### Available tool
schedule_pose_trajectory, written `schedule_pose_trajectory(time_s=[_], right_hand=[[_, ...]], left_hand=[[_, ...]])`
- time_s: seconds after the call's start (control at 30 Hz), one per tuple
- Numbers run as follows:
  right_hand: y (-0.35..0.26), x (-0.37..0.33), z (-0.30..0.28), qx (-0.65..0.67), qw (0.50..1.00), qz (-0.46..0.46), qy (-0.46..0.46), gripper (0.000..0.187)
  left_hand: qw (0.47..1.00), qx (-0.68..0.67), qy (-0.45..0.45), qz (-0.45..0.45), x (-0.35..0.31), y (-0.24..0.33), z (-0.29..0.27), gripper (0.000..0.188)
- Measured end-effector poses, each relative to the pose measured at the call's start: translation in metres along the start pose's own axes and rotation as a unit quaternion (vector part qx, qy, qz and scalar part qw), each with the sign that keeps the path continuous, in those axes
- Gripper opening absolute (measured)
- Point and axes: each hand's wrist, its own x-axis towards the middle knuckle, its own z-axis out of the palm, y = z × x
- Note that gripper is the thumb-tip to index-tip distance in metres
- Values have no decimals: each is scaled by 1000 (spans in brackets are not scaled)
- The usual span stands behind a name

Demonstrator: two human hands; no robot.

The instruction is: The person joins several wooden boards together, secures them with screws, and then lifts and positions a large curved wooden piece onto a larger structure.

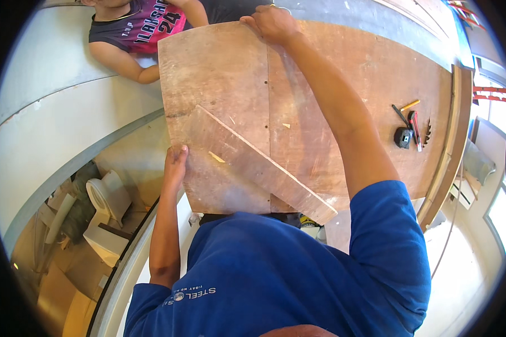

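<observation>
The left hand (176,161) and right hand (272,24) grip edges of the flat brown wooden table (219,67); a long brown wooden strip (258,167) lies slanted on it.

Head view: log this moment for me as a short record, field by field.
Left hand: at the left edge of the plywood
Right hand: on its far edge, by the seam
On the plywood: a wood strip, lying diagonally
Tools: black tape measure and red utility knife, toward the right
Other person: beside the plywood's far-left corner
Lower left: white toilet
</observation>
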Motion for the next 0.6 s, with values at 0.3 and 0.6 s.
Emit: schedule_pose_trajectory(time_s=[0.3, 0.6], right_hand=[[56, 24, 69, 62, 954, -129, 265, 45], [32, 22, 18, 457, 880, 129, 16, 41]], left_hand=[[1000, 3, -15, -15, -1, 10, -2, 101], [997, -48, -47, 34, 13, -22, -7, 98]])
